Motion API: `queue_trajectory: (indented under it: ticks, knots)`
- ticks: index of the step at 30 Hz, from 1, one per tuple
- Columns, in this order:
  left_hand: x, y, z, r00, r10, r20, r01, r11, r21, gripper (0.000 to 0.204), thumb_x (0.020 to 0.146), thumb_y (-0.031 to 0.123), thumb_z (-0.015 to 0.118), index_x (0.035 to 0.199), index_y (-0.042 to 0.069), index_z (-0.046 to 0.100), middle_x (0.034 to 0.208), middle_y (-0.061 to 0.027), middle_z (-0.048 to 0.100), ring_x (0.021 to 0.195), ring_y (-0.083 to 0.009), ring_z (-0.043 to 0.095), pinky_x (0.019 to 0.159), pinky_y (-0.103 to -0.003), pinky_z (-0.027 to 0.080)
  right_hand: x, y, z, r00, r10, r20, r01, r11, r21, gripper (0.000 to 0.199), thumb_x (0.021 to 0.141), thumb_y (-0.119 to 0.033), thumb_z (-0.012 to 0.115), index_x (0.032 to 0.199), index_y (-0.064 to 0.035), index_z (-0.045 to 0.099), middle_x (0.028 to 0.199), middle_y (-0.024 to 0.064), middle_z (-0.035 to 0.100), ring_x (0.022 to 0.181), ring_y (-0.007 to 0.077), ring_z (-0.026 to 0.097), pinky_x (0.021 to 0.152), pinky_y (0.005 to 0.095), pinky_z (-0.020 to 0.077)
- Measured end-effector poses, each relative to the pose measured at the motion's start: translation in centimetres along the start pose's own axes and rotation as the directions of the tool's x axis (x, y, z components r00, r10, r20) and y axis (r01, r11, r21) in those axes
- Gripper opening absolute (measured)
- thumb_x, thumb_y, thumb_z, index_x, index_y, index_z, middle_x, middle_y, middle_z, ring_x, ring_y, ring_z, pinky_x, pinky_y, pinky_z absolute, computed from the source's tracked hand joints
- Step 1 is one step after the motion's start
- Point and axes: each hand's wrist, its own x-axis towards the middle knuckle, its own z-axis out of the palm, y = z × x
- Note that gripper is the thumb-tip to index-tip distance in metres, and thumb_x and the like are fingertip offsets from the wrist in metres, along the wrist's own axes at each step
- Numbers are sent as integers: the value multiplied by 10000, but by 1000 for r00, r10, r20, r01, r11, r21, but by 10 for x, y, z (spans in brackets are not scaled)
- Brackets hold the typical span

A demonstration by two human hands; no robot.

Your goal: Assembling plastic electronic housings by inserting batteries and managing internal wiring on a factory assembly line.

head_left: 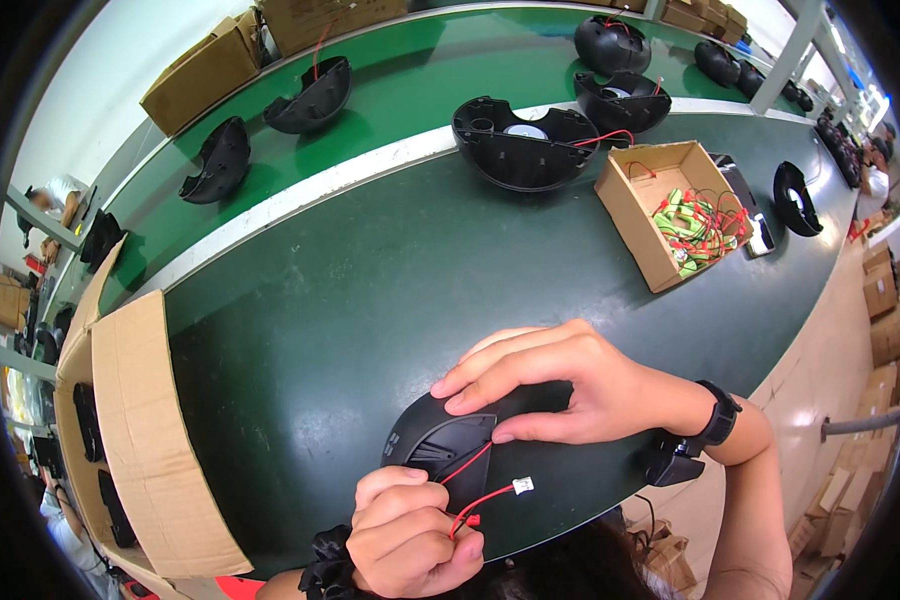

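Down low, the black shell (470,435) lies under both hands; the right hand (580,385) presses curled fingers over its top, while the left hand (410,530) pinches its red wire (475,500) just below; beyond them stretches the dark green bench (350,290), a cardboard tray (625,205) far off; the shell is glossy, rounded, ribbed inside

Black plastic shell (470,440), red wires (475,500) with white connector (523,486), dark green bench (370,290), white stripe (310,190), brown cardboard box (635,205), green-yellow parts (695,225)
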Motion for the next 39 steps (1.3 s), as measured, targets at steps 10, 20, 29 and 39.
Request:
queue_trajectory:
  ticks: [10,20,29,39]
  knots:
    - [6,-7,-6,999,28,-28,-29,999,-23,267,733,109,668,547,162,484,579,62,552,663,-145,558,740,-381,248,4,-10,15,989,-141,-46,116,928,-354,437,701,26,682,1124,-22,585,1146,102,620,1025,300,612,821,359,526]
    - [15,-29,-15,962,-1,-273,-12,999,-47,348,640,-11,716,561,130,408,568,23,428,615,-140,529,661,-338,215,184,-21,-24,988,116,99,-94,975,-203,324,810,-159,682,1082,-4,599,1059,77,642,880,139,617,792,290,503]
    - [20,-51,-11,886,11,-464,3,1000,29,315,637,-28,653,531,119,396,537,14,435,586,-166,509,683,-345,242,315,165,13,917,159,-366,-336,801,-496,1285,466,-519,880,1336,135,197,1275,316,435,1231,389,435,1039,372,368]
    - [18,-55,-12,877,6,-481,-16,1000,-16,308,644,2,721,586,113,440,608,13,529,653,-170,553,710,-353,253,310,137,-7,908,138,-396,-225,957,-183,1249,411,-424,915,1362,82,283,1319,251,416,1219,330,448,1038,355,369]
